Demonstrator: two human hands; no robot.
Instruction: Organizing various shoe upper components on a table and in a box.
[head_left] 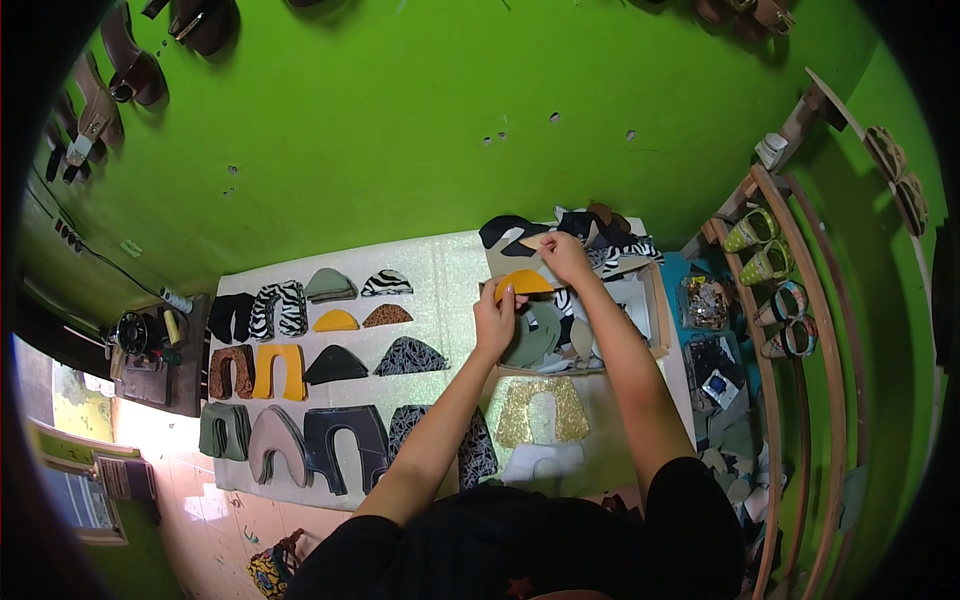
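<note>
My left hand [494,322] is closed on a yellow half-moon cut piece [524,285], held above a box of mixed cut pieces [535,335] in grey-green, black and zebra stripe. Farther off, my right hand [566,258] pinches at the heap of dark and patterned scraps [512,232]; a small tan piece [534,243] shows by its fingertips, but whether it is gripped is unclear. To the left lie sorted stacks on the table, among them a yellow half-moon stack [336,321], yellow U-shaped pieces [279,372] and a leopard-print half-moon [388,316].
Glittery gold U-shaped pieces [543,412] and white ones [543,461] lie near my body on the pale table cover [450,265]. A sewing machine [132,333] stands at the left. Wooden racks [800,370] with sandals rise at the right, beside a bag of small items [704,302].
</note>
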